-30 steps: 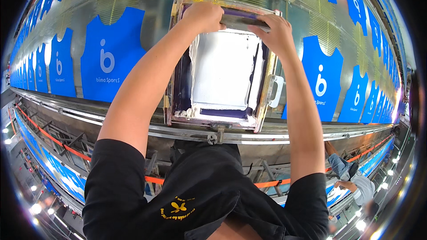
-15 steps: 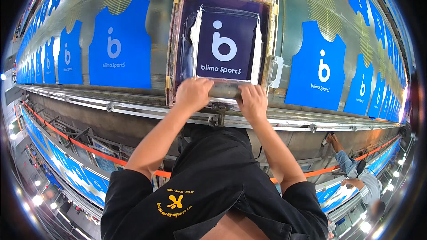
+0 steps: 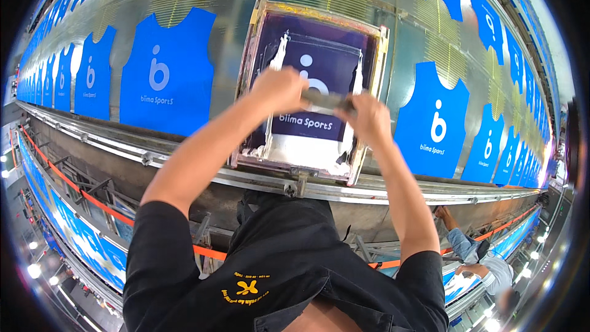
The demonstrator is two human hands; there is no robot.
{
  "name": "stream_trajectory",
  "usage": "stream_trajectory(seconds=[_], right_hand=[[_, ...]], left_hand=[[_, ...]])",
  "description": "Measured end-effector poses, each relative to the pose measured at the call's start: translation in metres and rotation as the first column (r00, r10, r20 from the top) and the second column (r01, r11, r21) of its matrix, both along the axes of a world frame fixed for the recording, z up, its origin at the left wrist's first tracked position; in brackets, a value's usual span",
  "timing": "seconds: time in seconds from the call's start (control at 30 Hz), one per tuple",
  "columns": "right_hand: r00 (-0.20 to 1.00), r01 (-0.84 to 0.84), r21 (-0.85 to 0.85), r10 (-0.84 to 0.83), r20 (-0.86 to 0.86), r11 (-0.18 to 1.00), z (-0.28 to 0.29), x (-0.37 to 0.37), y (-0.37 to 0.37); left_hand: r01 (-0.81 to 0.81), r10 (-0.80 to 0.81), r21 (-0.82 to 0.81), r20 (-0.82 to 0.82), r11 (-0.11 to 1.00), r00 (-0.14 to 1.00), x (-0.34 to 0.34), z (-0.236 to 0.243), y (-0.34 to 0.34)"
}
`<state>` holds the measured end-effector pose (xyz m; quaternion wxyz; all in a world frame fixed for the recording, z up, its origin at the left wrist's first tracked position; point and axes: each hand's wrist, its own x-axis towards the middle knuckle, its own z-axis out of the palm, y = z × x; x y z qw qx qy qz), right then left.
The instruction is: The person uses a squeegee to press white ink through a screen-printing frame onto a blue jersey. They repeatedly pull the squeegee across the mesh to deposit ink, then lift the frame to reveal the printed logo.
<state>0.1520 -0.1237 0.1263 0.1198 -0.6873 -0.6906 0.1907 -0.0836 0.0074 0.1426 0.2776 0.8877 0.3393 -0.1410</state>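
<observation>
A screen-printing frame (image 3: 380, 55) lies on the long table in front of me, its dark mesh bearing a light letter-like logo. Over the middle of the mesh, both my hands grip a grey bar-shaped squeegee (image 3: 324, 99). My left hand (image 3: 281, 90) is closed on its left end, and my right hand (image 3: 370, 118) on its right end. White ink (image 3: 304, 149) pools along the near end of the mesh, with streaks up both sides. The hands hide part of the logo. I cannot tell whether the squeegee's lower edge touches the mesh.
Blue bib-shaped fabric pieces with white logos, one (image 3: 167, 74) to the left and another (image 3: 432, 120) to the right, lie in rows along the table. A metal rail (image 3: 184, 163) runs along the near edge. Behind it, another person (image 3: 485, 264) works at lower right.
Both hands have moved away from the near end of the frame to its middle with the squeegee. White ink now shows at the near end. The whole view has shifted slightly.
</observation>
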Motion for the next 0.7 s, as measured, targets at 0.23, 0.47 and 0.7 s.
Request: stream_trajectory(seconds=[0.23,0.47,0.7], right_hand=[[0.989,0.137,0.076,-0.140,0.044,0.988,-0.038,0.036,0.146],[1.000,-0.001,0.229,0.000,0.008,0.974,-0.046,-0.026,-0.012],[0.993,-0.002,-0.063,-0.006,-0.119,0.998,-0.018,-0.027,-0.023]], left_hand=[[-0.110,0.090,0.184,0.114,0.977,0.989,0.050,-0.049,0.139],[-0.107,0.086,0.138,0.148,0.985,0.985,-0.024,-0.052,-0.029],[-0.070,0.063,-0.145,-0.049,0.987,0.997,-0.025,-0.023,-0.029]])
